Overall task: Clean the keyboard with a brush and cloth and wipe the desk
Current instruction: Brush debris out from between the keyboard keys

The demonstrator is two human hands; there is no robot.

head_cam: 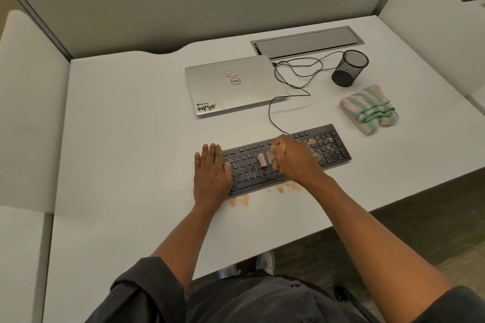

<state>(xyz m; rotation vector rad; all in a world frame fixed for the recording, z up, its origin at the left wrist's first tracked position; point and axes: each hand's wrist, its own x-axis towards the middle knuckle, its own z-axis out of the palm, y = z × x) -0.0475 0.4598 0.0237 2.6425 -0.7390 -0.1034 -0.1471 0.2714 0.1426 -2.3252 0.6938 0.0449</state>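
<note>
A black keyboard (286, 160) is seen lying at a slant on the white bench (131, 139), near its front edge. The left end of the keyboard is pressed down by the left hand (211, 173), which is laid flat with its fingers straight and relaxed, the thumb resting on the keys. The right hand (294, 158) is held over the middle of the keyboard, and its fingers are curled tightly around a small brush (265, 159), of which only a pinkish part and a tan part are seen to the left of the knuckles; whether the bristles touch the keys cannot be told. Orange-tan crumbs (312, 142) are scattered over the right part of the keys, and more of the same dust (240, 201) is seen on the bench just beside the front edge of the keyboard. A folded cloth (370, 109) with green and cream stripes is placed on the bench to the right, apart from the keyboard. A closed silver Dell laptop (233, 84) is lying behind the keyboard, and a thin black cable (271, 115) is led from the keyboard past the laptop. A black mesh pen cup (350, 68) is standing behind the cloth.
</note>
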